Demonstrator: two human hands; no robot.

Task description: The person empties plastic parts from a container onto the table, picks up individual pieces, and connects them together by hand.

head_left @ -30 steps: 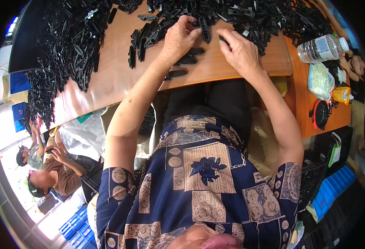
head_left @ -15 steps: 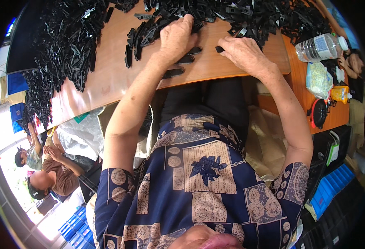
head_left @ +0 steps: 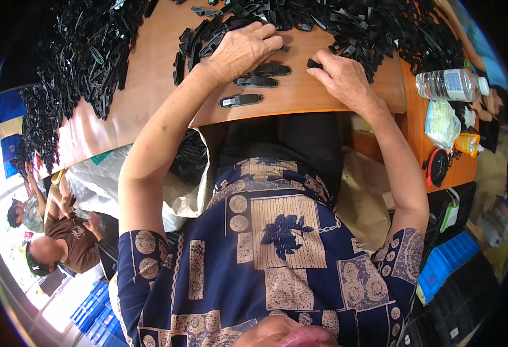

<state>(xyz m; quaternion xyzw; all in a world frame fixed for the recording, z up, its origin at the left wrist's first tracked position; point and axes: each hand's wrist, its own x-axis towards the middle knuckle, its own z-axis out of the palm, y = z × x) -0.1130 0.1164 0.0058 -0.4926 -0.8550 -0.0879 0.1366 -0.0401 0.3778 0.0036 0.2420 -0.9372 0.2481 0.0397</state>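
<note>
My left hand [head_left: 247,51] is low over the wooden table, fingers bent and pressed down on a black plastic part [head_left: 284,49]; only an end of it shows past the fingertips. Just below lie three long black plastic clip-like parts in a stepped row: an upper one [head_left: 272,70], a middle one [head_left: 255,82] and a nearer one [head_left: 240,100] with a pale patch. To the right, my right hand [head_left: 344,78] pinches a small black piece [head_left: 313,63] between thumb and fingers, above the tabletop.
Heaped black parts [head_left: 98,58] cover the table's left side, with another heap [head_left: 375,29] along the far side. At right stand a clear bottle [head_left: 450,85], a plastic bag [head_left: 442,124] and a black-and-red round object [head_left: 437,167]. Other people [head_left: 71,246] sit at left.
My left hand has come from the far heap back toward me, and a part's end now shows at its fingertips. The right hand keeps its small black piece, shifted slightly.
</note>
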